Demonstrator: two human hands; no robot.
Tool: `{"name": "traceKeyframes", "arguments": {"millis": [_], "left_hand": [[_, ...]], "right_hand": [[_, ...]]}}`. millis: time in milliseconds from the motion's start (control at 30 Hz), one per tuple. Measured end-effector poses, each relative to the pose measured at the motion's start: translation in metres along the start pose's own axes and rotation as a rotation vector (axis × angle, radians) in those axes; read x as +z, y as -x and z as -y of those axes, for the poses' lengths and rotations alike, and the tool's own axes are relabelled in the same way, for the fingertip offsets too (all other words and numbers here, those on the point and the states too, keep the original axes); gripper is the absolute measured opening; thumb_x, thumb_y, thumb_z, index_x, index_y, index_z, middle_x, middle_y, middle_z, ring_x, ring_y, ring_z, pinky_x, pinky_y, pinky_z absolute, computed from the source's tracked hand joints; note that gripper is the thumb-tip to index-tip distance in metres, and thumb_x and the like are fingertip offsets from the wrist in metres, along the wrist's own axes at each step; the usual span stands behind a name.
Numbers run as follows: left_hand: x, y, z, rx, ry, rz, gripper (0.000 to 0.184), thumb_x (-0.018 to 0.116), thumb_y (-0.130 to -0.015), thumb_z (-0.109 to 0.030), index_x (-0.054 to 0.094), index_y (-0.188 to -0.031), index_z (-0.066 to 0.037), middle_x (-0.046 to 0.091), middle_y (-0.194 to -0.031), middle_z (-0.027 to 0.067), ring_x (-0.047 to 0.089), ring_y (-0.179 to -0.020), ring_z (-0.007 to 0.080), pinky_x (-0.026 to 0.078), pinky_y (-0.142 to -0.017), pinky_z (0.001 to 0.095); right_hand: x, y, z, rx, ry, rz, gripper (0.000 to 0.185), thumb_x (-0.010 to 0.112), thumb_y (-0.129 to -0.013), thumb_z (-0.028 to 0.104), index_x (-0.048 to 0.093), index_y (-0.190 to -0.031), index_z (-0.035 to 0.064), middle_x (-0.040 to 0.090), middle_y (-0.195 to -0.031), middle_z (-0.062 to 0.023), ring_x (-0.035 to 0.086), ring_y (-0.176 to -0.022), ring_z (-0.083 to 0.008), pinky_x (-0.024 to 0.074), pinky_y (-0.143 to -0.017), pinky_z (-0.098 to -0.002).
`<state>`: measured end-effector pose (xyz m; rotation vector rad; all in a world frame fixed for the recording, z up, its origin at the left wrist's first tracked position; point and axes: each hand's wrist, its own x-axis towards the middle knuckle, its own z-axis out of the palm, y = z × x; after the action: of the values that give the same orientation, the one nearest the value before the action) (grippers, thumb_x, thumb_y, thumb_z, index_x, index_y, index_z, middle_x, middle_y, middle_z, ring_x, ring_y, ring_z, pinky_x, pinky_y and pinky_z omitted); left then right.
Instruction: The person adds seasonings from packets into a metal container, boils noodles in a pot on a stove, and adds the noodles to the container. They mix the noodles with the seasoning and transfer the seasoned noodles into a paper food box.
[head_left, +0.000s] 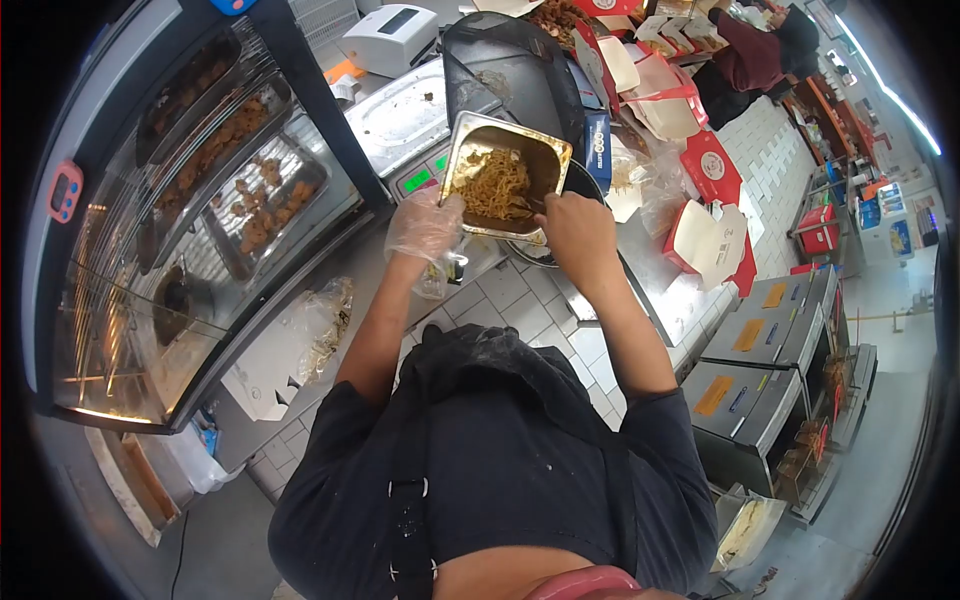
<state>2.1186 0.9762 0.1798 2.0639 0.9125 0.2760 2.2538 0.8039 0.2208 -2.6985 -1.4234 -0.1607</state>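
A steel food pan (549,160) is tilted toward me, with brown, noodle-like shreds (492,183) lying inside it. My left hand (425,228), in a clear plastic glove, grips the pan's left edge with its fingers closed. My right hand (580,232) is bare and closed at the pan's lower right side, its fingertips reaching over the rim. Something thin and dark shows by those fingertips, but I cannot make out what it is. Behind the pan sits a large black container (515,60). Part of a dark round bin (585,180) shows beneath the pan.
A glass warming cabinet (215,180) with trays of fried pieces stands on my left. Red and white takeaway boxes (705,245) crowd the counter on the right. A scale with green digits (417,180) is near my left hand. Another person (748,50) stands far back right.
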Motion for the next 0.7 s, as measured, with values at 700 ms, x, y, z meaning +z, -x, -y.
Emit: {"name": "traceKeyframes", "arguments": {"millis": [700], "left_hand": [[0.022,-0.027,0.042,-0.07,0.271,-0.09,0.033,0.055,-0.087,-0.031,0.067,-0.094,-0.001,0.058,-0.064,0.0058,0.053,-0.059,0.0152,0.042,-0.057,0.0335]], "right_hand": [[-0.016,-0.011,-0.011,-0.128,-0.335,-0.16,0.057,0.076,-0.076,0.028,0.054,-0.125,0.0099,0.06,-0.108,-0.0147,0.065,-0.082,-0.0308,0.0528,-0.068,-0.0383]]}}
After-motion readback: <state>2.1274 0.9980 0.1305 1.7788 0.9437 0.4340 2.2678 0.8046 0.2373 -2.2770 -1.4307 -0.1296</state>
